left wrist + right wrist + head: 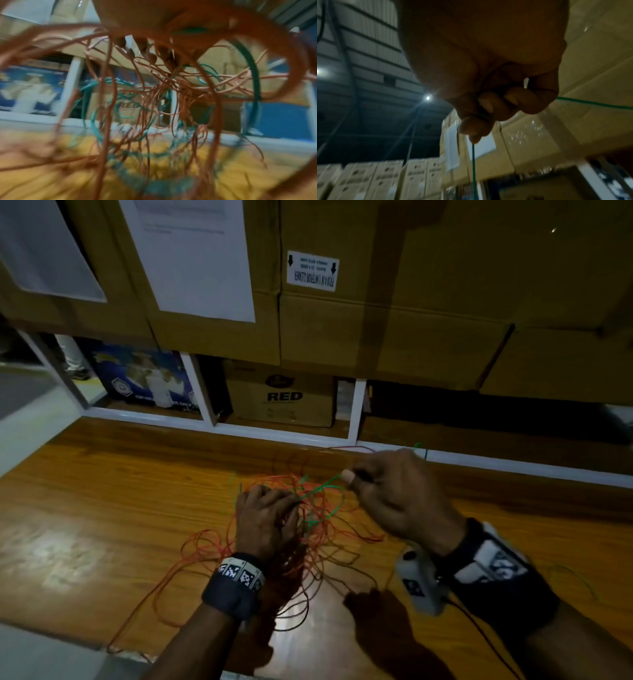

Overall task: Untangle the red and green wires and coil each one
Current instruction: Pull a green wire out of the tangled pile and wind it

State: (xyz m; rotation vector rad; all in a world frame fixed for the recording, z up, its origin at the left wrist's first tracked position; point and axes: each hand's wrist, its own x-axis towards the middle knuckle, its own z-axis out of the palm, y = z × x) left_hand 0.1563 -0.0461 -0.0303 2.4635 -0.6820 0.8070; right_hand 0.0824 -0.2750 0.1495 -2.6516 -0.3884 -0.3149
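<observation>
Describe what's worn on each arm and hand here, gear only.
Both hands bare, no gloves or sleeves. Left wrist: dark fabric wristband under a white strip of black square-code markers. Right wrist: wider dark wrap with white marker panels, plus a white camera module on the inner side with a thin dark cable trailing back.

I'm looking at a warehouse or stockroom. Taped cardboard boxes (376, 302) tower over my wooden tabletop (102, 491), more stacked boxes (368, 180) sit under a high ribbed roof (359, 54).
</observation>
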